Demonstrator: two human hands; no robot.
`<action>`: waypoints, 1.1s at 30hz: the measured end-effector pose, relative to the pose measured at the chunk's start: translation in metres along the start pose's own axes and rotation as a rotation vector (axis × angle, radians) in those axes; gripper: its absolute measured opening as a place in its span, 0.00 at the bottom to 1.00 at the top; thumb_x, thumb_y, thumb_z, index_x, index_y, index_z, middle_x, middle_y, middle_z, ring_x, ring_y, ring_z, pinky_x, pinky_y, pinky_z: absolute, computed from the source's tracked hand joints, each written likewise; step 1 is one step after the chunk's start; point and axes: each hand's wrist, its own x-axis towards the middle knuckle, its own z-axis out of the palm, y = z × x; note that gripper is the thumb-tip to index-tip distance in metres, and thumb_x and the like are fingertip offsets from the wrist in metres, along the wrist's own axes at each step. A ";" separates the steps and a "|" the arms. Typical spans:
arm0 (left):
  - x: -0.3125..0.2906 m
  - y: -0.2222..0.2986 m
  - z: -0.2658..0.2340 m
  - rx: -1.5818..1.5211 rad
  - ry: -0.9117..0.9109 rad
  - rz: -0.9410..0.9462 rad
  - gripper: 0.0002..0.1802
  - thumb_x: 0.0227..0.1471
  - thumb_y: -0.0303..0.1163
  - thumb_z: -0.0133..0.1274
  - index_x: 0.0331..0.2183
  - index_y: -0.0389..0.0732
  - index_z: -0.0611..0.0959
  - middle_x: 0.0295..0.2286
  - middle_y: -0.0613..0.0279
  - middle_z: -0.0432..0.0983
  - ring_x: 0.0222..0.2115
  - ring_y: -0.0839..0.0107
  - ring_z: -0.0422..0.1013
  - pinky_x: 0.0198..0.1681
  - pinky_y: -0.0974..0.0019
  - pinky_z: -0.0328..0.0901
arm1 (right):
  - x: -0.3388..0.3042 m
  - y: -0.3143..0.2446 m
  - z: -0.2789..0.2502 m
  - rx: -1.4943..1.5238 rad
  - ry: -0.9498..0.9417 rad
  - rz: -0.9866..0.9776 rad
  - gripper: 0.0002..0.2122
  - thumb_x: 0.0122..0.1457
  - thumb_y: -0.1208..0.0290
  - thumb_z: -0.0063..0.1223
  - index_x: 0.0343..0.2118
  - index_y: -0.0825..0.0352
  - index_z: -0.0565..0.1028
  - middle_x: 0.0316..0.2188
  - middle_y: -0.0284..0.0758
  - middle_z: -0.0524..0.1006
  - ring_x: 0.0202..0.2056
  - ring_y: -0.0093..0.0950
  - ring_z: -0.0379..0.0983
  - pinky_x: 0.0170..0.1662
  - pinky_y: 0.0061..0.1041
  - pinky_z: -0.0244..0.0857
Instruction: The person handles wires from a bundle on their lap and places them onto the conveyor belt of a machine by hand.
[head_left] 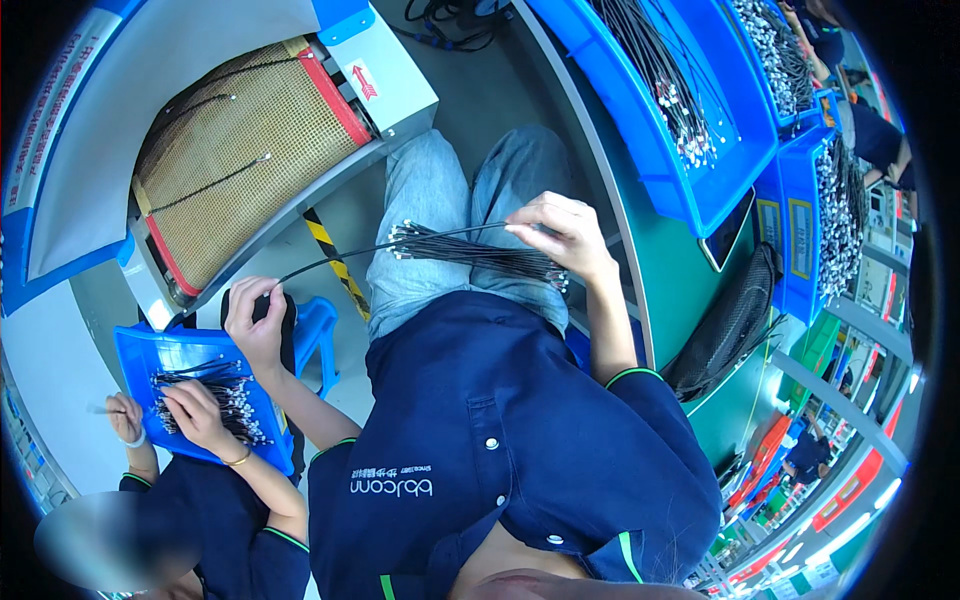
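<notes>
Over the lap (pixel 402 296), holding one black cable (pixel 335 262) stretched left to right, pinched in the fingers of left hand (pixel 256 322) and right hand (pixel 565 232); crossing a cable bundle (pixel 480 252) nearer the right hand; with a mesh conveyor (pixel 270 120) far left.

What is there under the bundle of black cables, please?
Under the cable bundle are the blue jeans, visible on both sides of it. The part directly beneath is covered, so I cannot tell whether anything else lies there.
</notes>
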 end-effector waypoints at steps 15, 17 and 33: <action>-0.002 -0.009 0.002 -0.018 -0.004 -0.006 0.07 0.40 0.15 0.57 0.26 0.33 0.78 0.25 0.60 0.74 0.29 0.68 0.70 0.36 0.69 0.64 | -0.001 -0.004 0.005 0.003 -0.046 0.048 0.05 0.46 0.76 0.62 0.26 0.65 0.77 0.24 0.30 0.77 0.25 0.23 0.74 0.26 0.20 0.66; -0.003 -0.012 0.001 -0.021 -0.008 -0.020 0.07 0.40 0.15 0.57 0.26 0.33 0.78 0.25 0.60 0.74 0.29 0.68 0.70 0.36 0.69 0.64 | -0.001 -0.004 0.005 0.013 -0.059 0.031 0.04 0.48 0.73 0.60 0.26 0.64 0.76 0.22 0.31 0.74 0.23 0.26 0.72 0.25 0.22 0.65; 0.060 -0.093 -0.008 0.129 0.057 -0.117 0.04 0.48 0.26 0.55 0.30 0.36 0.80 0.26 0.60 0.74 0.29 0.70 0.70 0.35 0.70 0.64 | 0.075 0.025 0.087 0.052 0.028 0.116 0.04 0.50 0.72 0.60 0.27 0.65 0.77 0.22 0.31 0.73 0.19 0.20 0.65 0.23 0.19 0.61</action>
